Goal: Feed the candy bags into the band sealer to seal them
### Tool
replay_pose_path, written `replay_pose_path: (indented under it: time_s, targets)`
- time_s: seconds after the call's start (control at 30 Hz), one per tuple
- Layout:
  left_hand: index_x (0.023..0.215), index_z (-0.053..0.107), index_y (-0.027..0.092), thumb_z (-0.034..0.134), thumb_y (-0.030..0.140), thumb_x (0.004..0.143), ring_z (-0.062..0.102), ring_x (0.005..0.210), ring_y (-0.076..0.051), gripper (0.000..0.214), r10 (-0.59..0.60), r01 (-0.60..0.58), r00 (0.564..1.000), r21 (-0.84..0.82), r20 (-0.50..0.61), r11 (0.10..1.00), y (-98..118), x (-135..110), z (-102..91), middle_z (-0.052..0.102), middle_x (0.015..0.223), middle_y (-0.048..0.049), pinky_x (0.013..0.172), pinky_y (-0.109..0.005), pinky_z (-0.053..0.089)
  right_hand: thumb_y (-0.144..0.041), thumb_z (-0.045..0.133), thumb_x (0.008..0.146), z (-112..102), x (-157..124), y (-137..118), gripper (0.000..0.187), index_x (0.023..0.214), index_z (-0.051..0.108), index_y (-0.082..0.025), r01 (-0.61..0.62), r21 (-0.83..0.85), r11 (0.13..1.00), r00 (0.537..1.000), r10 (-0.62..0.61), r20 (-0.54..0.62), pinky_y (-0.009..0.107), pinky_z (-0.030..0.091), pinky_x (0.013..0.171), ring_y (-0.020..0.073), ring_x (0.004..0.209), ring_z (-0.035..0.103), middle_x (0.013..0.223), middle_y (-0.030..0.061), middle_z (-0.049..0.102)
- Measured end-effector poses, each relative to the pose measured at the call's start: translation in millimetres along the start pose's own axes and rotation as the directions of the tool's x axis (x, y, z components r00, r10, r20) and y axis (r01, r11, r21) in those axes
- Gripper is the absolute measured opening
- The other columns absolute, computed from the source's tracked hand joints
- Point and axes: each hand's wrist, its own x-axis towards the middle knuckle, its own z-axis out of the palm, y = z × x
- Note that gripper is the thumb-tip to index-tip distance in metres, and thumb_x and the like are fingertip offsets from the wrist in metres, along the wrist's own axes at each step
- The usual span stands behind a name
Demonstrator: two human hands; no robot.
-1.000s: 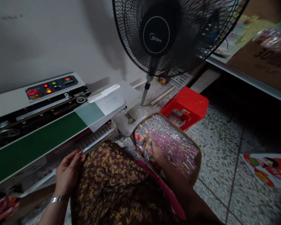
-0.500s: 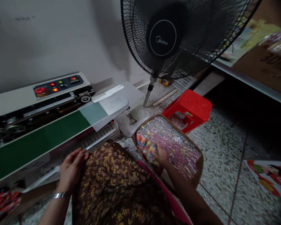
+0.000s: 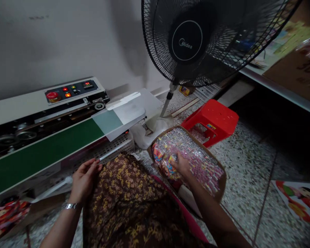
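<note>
My left hand (image 3: 85, 177) is raised beside the green conveyor belt (image 3: 54, 148), above the edge of the patterned brown cloth on my lap (image 3: 119, 203). Its thumb and fingers are pinched together; what they hold, if anything, is too small to make out. My right hand (image 3: 182, 166) reaches into a cardboard box (image 3: 223, 187) full of shiny plastic wrap and small pink, white and yellow pieces. Its fingers are bent around the edge of a colourful printed packet (image 3: 169, 167) at the box's near left side. Part of this packet is hidden under the fingers.
A sealing machine with a lit control panel (image 3: 72, 91) stands by the wall. A large black fan (image 3: 187, 43) looms above the box. Behind it sits a red stool (image 3: 217, 115). Red printed packets (image 3: 5, 217) lie at lower left, and a printed sheet (image 3: 298, 198) lies on the floor.
The whole view has shifted slightly, with most things now further right. My right hand, blurred before, is now clearer at the printed packet. My left hand keeps its pinch.
</note>
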Motion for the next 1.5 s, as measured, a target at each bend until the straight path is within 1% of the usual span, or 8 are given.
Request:
replay_pose_path:
  time_s: [0.2,0.37,0.5,0.6,0.9,1.07,1.17,1.5]
  targets:
    - [0.098,0.060,0.018,0.069,0.027,0.066,0.064,0.071,-0.012,0.034,0.036,-0.037,0.999,0.068,0.011,0.997,1,1,-2.3,0.065,0.096,-0.0045,0.065,-0.022,0.052,-0.042,0.057,0.070,-33,9,20,0.046,0.108,0.049,-0.018,0.034,0.104,0.994,0.998,-0.029,-0.051,0.021,0.029,0.052,0.0147,0.057,0.052,0.067,-0.0008,0.058]
    - [0.105,0.059,0.018,0.068,0.036,0.066,0.059,0.095,-0.023,0.043,0.345,-0.419,0.900,0.312,0.267,0.852,24,-31,64.7,0.063,0.105,-0.0088,0.086,-0.036,0.046,-0.041,0.060,0.068,-105,6,-10,0.048,0.110,0.050,-0.019,0.295,0.117,0.948,0.954,-0.299,0.023,0.021,0.030,0.053,0.0140,0.055,0.050,0.062,-0.0031,0.055]
    - [0.129,0.042,0.017,0.075,0.036,0.057,0.041,0.120,-0.031,0.081,0.414,-0.629,0.665,0.168,0.622,0.759,38,-59,141.9,0.045,0.132,-0.0166,0.102,-0.046,0.029,-0.039,0.059,0.069,-170,5,-81,0.045,0.109,0.052,-0.021,0.594,0.145,0.792,0.778,-0.611,0.149,0.020,0.034,0.058,0.0138,0.064,0.052,0.074,-0.0015,0.060]
    - [0.139,0.023,0.015,0.080,0.038,0.048,0.038,0.122,-0.036,0.110,0.395,-0.652,0.579,0.115,0.713,0.749,36,-59,162.0,0.038,0.136,-0.0200,0.102,-0.051,0.028,-0.036,0.060,0.069,-198,8,-137,0.044,0.108,0.051,-0.020,0.753,0.204,0.626,0.601,-0.780,0.176,0.020,0.034,0.060,0.0127,0.065,0.051,0.076,-0.0021,0.059]
    - [0.140,0.017,0.021,0.072,0.036,0.063,0.050,0.112,-0.032,0.096,0.557,-0.762,0.598,0.192,0.577,0.619,22,-42,79.0,0.045,0.132,-0.0152,0.093,-0.044,0.040,-0.033,0.070,0.062,-182,49,-244,0.047,0.101,0.048,-0.017,0.734,0.583,0.348,0.220,-0.934,0.281,0.020,0.037,0.059,0.0097,0.065,0.045,0.077,-0.0029,0.052]
    - [0.141,0.011,0.019,0.078,0.030,0.055,0.050,0.112,-0.032,0.110,0.480,-0.549,0.751,0.024,0.453,0.836,41,-40,53.5,0.049,0.128,-0.0164,0.093,-0.045,0.040,-0.031,0.070,0.060,-171,49,-296,0.046,0.098,0.049,-0.018,0.701,0.644,0.306,0.075,-0.930,0.360,0.020,0.038,0.055,0.0095,0.062,0.044,0.074,-0.0036,0.052]
    - [0.134,0.034,0.020,0.080,0.027,0.051,0.054,0.107,-0.031,0.095,0.374,-0.382,0.753,-0.103,0.541,0.918,64,-41,37.4,0.055,0.121,-0.0141,0.090,-0.044,0.043,-0.032,0.069,0.062,-169,40,-319,0.043,0.098,0.049,-0.018,0.720,0.644,0.260,-0.015,-0.922,0.388,0.020,0.038,0.055,0.0101,0.063,0.046,0.076,-0.0030,0.053]
    - [0.105,0.057,0.015,0.080,0.026,0.051,0.060,0.091,-0.024,0.060,0.357,-0.336,0.833,-0.126,0.424,0.933,62,-27,3.4,0.064,0.100,-0.0081,0.081,-0.035,0.046,-0.030,0.064,0.065,-136,19,-366,0.035,0.097,0.055,-0.018,0.862,0.487,0.136,-0.097,-0.901,0.423,0.021,0.041,0.056,0.0130,0.065,0.052,0.076,-0.0012,0.059]
